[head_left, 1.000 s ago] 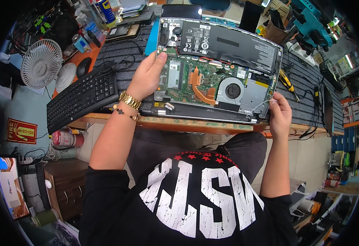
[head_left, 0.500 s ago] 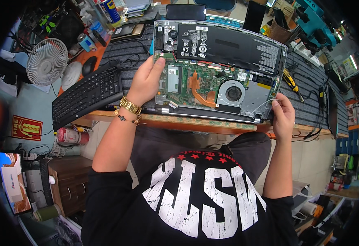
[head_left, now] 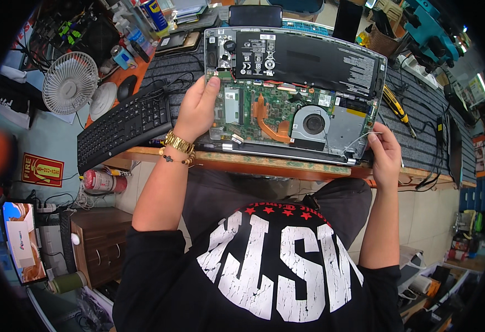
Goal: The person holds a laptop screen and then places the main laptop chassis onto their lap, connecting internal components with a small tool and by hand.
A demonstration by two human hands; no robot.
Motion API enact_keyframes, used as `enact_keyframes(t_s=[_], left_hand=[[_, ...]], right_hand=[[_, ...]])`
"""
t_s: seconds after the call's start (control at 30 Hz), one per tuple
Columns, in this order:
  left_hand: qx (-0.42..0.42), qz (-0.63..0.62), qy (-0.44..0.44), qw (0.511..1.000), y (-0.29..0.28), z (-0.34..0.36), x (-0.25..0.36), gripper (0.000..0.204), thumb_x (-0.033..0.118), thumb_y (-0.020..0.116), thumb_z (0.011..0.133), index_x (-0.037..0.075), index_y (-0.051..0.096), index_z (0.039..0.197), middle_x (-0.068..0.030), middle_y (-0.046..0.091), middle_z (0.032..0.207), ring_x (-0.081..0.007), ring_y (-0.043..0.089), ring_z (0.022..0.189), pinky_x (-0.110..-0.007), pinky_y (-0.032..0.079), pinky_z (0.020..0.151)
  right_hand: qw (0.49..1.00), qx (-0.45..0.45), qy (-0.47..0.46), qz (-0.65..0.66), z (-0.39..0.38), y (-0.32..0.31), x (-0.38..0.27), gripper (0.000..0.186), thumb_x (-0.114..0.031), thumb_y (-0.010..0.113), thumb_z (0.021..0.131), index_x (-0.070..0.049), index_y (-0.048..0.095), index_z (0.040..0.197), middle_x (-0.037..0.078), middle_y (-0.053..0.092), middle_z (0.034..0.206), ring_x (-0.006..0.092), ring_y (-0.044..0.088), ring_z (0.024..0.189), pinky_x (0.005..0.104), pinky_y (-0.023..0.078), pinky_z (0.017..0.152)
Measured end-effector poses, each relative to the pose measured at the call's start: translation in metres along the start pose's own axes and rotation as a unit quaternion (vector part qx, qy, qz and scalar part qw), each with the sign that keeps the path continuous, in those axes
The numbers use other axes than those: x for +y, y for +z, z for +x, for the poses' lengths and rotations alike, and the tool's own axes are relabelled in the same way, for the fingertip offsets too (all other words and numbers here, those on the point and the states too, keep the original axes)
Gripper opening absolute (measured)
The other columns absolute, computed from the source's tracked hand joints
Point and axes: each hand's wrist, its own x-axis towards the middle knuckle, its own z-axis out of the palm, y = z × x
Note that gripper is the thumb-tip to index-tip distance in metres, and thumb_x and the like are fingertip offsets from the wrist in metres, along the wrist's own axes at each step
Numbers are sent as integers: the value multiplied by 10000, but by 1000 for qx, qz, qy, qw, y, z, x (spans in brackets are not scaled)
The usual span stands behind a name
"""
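Mat (head_left: pixel 420 103) gry, ribbed; opened lptp (head_left: pixel 296 88) at bench edge (head_left: pixel 286 169); flr (head_left: pixel 425 221) tiled

Bare metal, copper and matt plastic inside an opened laptop (head_left: pixel 295 91).

The battery (head_left: pixel 309 58) wears a smooth, matt black wrap with paper-like white labels; below it the circuit board (head_left: pixel 280 108) looks green and finely rough, the heat pipe (head_left: pixel 262 115) is satiny copper, and the fan (head_left: pixel 310 123) has a dull silvery housing; the keyboard (head_left: pixel 126 124) is matt black plastic, the desk (head_left: pixel 275 168) shows a worn wooden edge under a ribbed, cloth-like grey mat (head_left: pixel 419 130), the wristwatch (head_left: pixel 179 142) is polished gold-coloured metal, and the T-shirt (head_left: pixel 314 213) is soft black cloth with a crackled white print.
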Motion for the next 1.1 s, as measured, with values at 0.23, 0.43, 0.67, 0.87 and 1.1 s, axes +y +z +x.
enact_keyframes(t_s=[0.23, 0.43, 0.67, 0.87, 1.1], left_hand=[[12, -29, -9, 999, 6, -5, 2, 430, 341, 509, 1235, -3, 711, 1394, -31, 771, 1234, -82, 660, 1099, -295, 543, 982], [9, -47, -13, 999, 9, -8, 8, 433, 344, 512, 1235, -8, 705, 1399, -48, 770, 1279, -99, 672, 1133, -306, 545, 1010], [1, -73, 8, 997, 6, -8, 1, 427, 327, 505, 1237, -16, 701, 1400, -62, 770, 1310, -107, 677, 1166, -309, 541, 1033], [-5, -82, 30, 996, 5, -10, -2, 423, 321, 510, 1235, -17, 696, 1410, -51, 767, 1292, -100, 670, 1142, -299, 538, 1021], [-8, -87, 11, 996, 5, -11, 0, 420, 324, 524, 1233, -16, 702, 1402, -43, 767, 1285, -83, 661, 1135, -288, 536, 1013]], right_hand=[[1000, 8, -6, 8, 0, -1, 3, 310, -36, 654, 1119, 47, 679, 1417, 37, 759, 1143, 83, 653, 986, 262, 515, 871], [999, 24, -2, 41, 0, -1, 3, 297, -18, 641, 1115, 50, 682, 1402, 37, 760, 1148, 78, 655, 985, 259, 518, 865], [1000, 10, 2, 19, 1, -6, 9, 295, -8, 674, 1091, 52, 689, 1380, 28, 742, 1121, 87, 650, 981, 260, 519, 870], [1000, 9, -10, 23, 0, -11, 11, 283, 16, 683, 1058, 50, 698, 1338, 11, 716, 1100, 87, 630, 970, 255, 514, 880], [1000, 6, -8, 14, 0, -9, 7, 270, 37, 662, 1041, 49, 704, 1307, 2, 717, 1095, 75, 623, 974, 246, 497, 889]])
